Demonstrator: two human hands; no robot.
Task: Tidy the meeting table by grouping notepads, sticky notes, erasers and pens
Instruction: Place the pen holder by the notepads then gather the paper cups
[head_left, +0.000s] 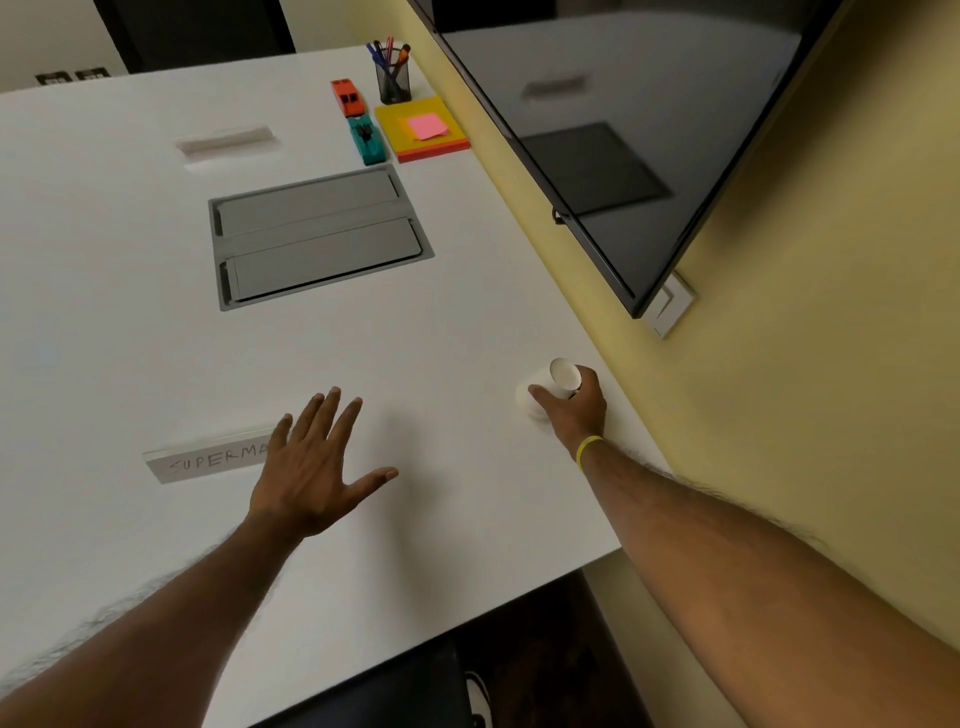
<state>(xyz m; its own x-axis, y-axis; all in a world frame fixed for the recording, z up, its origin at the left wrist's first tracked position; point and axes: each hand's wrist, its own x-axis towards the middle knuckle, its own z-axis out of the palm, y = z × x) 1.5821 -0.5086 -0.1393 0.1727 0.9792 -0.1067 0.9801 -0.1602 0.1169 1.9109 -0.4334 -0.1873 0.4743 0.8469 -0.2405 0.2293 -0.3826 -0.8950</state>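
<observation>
Head view: the left hand hovers or rests over the white table, fingers spread and straight, partly covering a name card. The right hand curls its fingers round a tilted white paper cup near the table's right edge, beside the yellow wall.

Broad bare surface lies between both hands and the grey hatch set into the middle.

At the far right corner are grouped a pen pot, a yellow notepad with a pink sticky note on it, and an orange block and a teal block, possibly erasers. A dark screen overhangs that edge.
</observation>
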